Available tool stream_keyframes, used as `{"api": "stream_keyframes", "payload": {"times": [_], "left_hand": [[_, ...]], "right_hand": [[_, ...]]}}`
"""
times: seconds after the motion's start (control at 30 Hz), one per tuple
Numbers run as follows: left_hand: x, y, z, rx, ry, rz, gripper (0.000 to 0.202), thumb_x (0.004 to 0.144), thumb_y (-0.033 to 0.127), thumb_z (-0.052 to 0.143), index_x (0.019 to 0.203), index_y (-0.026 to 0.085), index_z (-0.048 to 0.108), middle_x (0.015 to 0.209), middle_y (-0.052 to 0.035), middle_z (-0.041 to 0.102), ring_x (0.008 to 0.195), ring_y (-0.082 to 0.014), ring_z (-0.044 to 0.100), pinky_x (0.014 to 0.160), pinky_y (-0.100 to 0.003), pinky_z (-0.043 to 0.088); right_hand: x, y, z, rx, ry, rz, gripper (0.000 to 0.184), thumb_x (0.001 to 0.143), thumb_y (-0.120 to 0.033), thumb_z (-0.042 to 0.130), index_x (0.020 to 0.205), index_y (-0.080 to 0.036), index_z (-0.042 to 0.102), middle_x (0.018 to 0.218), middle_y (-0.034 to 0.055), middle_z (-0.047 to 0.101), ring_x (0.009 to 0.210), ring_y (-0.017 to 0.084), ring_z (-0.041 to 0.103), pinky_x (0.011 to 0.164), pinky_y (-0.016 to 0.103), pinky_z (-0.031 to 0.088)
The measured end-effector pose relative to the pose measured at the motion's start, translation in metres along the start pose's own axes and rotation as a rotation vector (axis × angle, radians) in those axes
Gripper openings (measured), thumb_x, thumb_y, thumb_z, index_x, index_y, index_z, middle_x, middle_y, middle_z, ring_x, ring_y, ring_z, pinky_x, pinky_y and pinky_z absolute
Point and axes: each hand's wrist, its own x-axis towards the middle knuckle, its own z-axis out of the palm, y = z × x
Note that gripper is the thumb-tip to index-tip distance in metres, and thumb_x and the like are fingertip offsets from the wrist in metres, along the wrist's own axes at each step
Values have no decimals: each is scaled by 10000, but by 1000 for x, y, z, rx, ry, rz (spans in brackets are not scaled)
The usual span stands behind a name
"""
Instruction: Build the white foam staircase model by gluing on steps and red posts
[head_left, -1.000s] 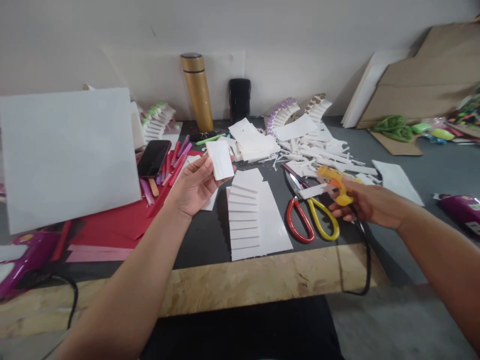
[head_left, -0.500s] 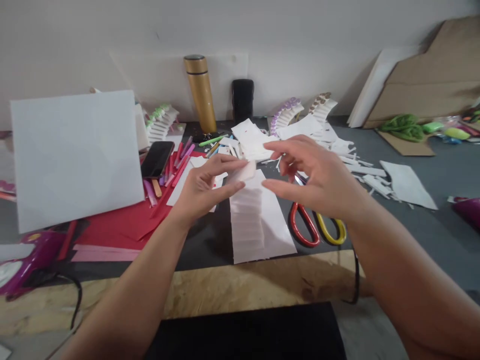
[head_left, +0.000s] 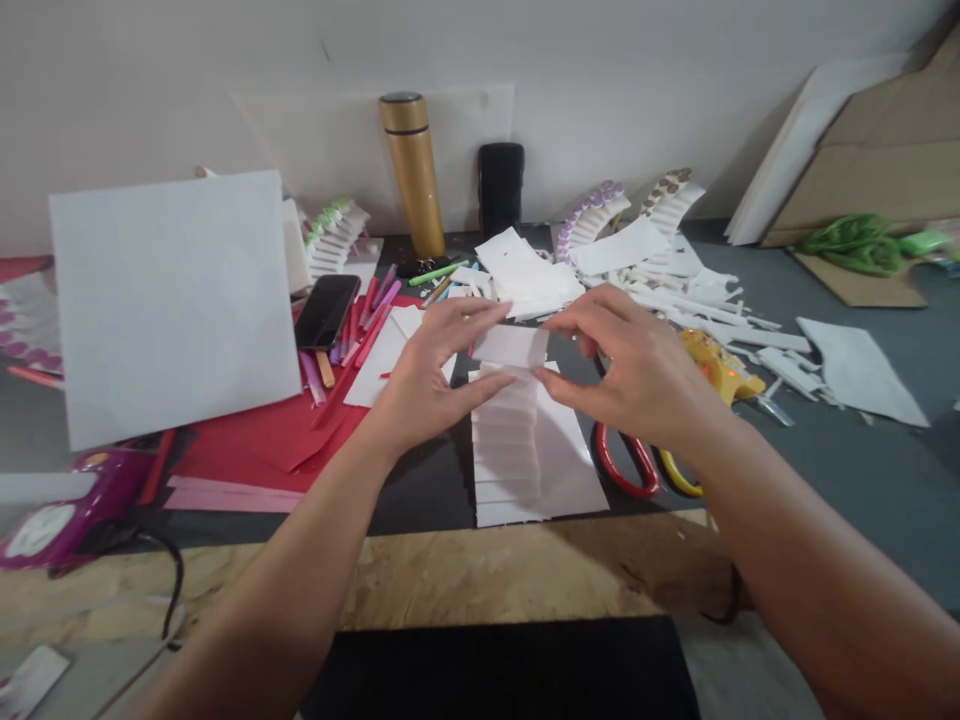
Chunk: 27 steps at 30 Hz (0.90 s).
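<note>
Gold flask (head_left: 411,170), phone (head_left: 327,310), scissors (head_left: 628,468)

Centre: a small card piece (head_left: 512,345) is pinched between the left grip (head_left: 427,385) and the right grip (head_left: 637,370), just over the far end of a stepped card stack (head_left: 510,440).
Stack: lies on the worktop (head_left: 862,470), near its front edge.
Right of stack: scissors (head_left: 634,470), partly under the right grip, with a glue gun (head_left: 716,365) just behind them.
Left of stack: pens (head_left: 360,325) and a phone (head_left: 328,310), with a large board (head_left: 176,300) further left.
Back, by the wall: an upright flask (head_left: 412,175), and a case (head_left: 501,188) to its right.
Back right: a heap of card scraps (head_left: 675,290), and cardboard sheets (head_left: 862,150) leaning on the wall beyond.
Front left: a second glue gun (head_left: 60,510) near the worktop's edge.
</note>
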Motion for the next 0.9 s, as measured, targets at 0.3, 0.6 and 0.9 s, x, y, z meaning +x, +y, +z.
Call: {"api": "stream_keyframes", "payload": {"times": [0.3,0.6,0.9], "left_hand": [[0,-30,17,-292,229,-518,453,854,591,673,1041,189,771,979,-75,769,960,-210,672,832,-307,507],[-3,-32,29,-487,139,-634,395,856,572,679,870,186,762,878,-44,760,853,-182,667,802,-278,485],[-2,-30,34,-502,171,-694,426,794,572,742,656,174,680,655,2,660,654,-121,576,682,-235,451]], "right_hand": [[-8,24,20,211,192,224,242,796,-320,753,961,-207,618,804,0,540,661,140,489,652,307,432],[-15,29,32,147,139,118,227,793,-292,739,962,-193,625,853,27,544,685,150,497,656,316,456],[-18,32,35,144,115,124,226,793,-303,734,962,-197,626,855,28,542,675,145,486,648,310,452]]}}
